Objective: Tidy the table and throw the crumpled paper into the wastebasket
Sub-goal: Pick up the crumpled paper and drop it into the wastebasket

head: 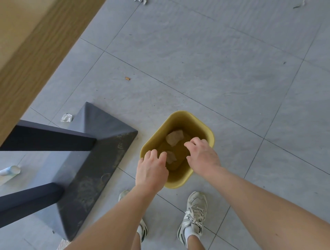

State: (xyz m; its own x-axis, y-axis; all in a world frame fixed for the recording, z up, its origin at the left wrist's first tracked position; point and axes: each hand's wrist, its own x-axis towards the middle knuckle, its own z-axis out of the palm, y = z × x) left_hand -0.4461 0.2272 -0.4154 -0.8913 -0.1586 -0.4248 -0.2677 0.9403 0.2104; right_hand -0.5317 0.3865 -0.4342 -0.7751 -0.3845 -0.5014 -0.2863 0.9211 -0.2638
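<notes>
Crumpled paper (174, 137) is already lying inside the wastebasket (180, 114), not in the hands. Nearest the camera, the left hand (151, 169) and right hand (203, 155) are hovering apart over its rim, fingers loosely curled and gripping nothing. Just below them two wads are resting on the basket's bottom, so the dropping step is looking done for this load. Further out, a loose wad (66, 118) is sitting on the floor (214, 71), just beside the dark table base (100, 142), and more scraps (141, 1) are lying at the far edge of view. The next move is probably calling for stepping left, stooping, and pinching that loose wad lightly, since it is looking easily nudged under the table (26, 53).
</notes>
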